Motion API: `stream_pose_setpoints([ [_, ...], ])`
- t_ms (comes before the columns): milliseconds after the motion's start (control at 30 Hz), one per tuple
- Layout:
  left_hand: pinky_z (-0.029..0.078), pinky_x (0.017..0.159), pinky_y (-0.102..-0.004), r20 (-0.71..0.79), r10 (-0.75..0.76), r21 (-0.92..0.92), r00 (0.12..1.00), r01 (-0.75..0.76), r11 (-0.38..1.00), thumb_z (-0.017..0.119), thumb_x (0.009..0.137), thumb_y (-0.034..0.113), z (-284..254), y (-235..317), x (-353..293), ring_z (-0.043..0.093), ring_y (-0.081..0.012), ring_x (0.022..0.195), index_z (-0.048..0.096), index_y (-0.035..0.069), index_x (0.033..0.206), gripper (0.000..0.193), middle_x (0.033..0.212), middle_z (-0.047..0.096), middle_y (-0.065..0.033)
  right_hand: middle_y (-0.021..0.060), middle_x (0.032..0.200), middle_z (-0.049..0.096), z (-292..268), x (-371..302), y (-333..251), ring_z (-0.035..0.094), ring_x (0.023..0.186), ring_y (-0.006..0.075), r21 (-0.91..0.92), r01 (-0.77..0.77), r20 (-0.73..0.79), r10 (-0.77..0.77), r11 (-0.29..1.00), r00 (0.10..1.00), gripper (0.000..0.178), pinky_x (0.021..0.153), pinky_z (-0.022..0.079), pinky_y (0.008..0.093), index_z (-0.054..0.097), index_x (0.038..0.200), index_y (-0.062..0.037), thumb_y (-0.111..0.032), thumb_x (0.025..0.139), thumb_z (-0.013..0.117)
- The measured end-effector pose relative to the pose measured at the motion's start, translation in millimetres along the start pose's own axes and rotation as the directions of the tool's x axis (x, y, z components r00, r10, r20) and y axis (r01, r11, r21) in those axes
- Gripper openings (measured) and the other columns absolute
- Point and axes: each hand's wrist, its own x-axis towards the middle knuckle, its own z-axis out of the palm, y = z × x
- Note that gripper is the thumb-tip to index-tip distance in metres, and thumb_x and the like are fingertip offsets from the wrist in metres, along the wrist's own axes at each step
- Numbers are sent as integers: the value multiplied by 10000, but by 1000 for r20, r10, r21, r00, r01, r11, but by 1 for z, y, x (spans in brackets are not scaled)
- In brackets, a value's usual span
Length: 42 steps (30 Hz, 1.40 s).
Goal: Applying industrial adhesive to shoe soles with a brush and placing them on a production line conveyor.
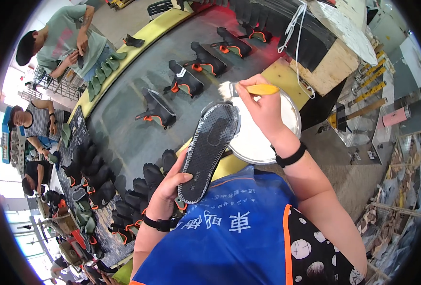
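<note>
My left hand (165,190) grips the heel end of a dark shoe sole (209,148), holding it tread side up and tilted toward the round white basin (291,118). My right hand (263,107) holds a yellow-handled brush (248,89); its pale bristles sit just above the toe end of the sole, apart from it. A black band is on each wrist. A blue vest fills the lower part of the view.
Several black and orange shoe uppers (186,78) ride on the grey conveyor belt (125,114). More dark shoes (125,199) are piled at lower left. Other people (63,40) work on the belt's far side. A wooden block (334,66) stands right of the basin.
</note>
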Motion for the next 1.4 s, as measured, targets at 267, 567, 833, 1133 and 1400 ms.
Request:
stream_pose_setpoints([
  [267,421,1106,-322,77,-186,-124,979,195,973,630,722,213,-11,1,-13,542,-250,1317,207,17,1590,985,1482,479,-182,68,878,686,1,0,-1,657,801,177,288,120,495,-255,950,830,92,725,508,297,729,907,-25,-64,837,775],
  [567,378,1141,-341,35,-109,-125,993,112,986,640,706,223,-6,6,-20,505,-261,1357,244,3,1576,981,1498,465,-180,134,756,687,-23,-4,4,685,706,261,-250,-57,276,127,967,953,148,642,527,366,715,882,-31,-163,829,755],
  [833,380,1147,-361,-20,26,142,999,-23,990,654,649,230,-6,9,-14,499,-283,1363,268,30,1560,1010,1502,449,-175,137,639,602,-10,-25,-15,630,587,316,-360,-20,168,85,933,982,183,573,486,381,607,804,-24,-154,928,642],
  [1133,336,1166,-366,-78,127,168,989,-112,979,656,686,239,5,1,-5,441,-260,1405,236,56,1577,1002,1527,416,-164,135,631,572,23,-71,-27,594,574,330,-198,-88,24,95,976,995,226,557,463,402,496,809,-34,-135,928,661],
  [1400,312,1155,-358,-35,175,208,984,-164,964,676,707,164,-3,2,3,442,-238,1378,221,72,1583,991,1499,429,-143,148,618,573,25,-74,-43,608,577,336,-93,-123,101,133,988,986,196,560,469,392,543,808,-26,-139,908,668],
])
